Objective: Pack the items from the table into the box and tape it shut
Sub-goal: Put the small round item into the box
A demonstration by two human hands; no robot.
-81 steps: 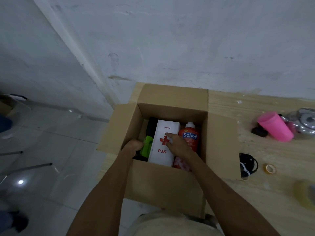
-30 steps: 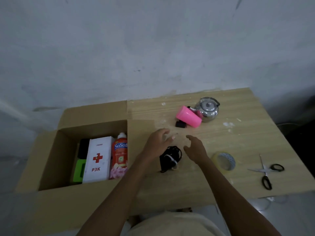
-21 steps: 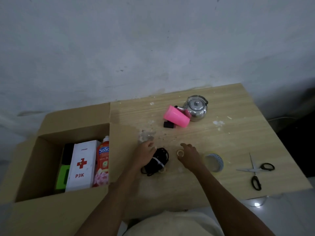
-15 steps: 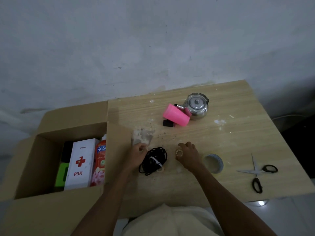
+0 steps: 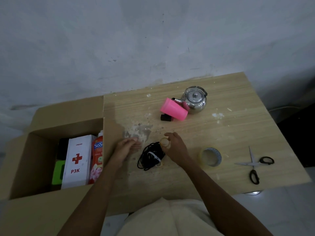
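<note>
Two grips: right grip (image 5: pixel 176 149) pinches the small tape roll (image 5: pixel 165 142) beside the coiled cable (image 5: pixel 150 156); left grip (image 5: pixel 126 149) slack, empty. Lift roll clear of cable, then carry to cardboard box (image 5: pixel 64 126) beyond left grip.

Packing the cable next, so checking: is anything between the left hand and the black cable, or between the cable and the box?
Nothing visible lies between the left hand and the cable. Only the open box flap lies between cable and opening.

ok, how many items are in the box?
4 visible: black item back-left, green item front-left, white P3K case centre, SoSoft bottle right. Others may be hidden underneath.
</note>
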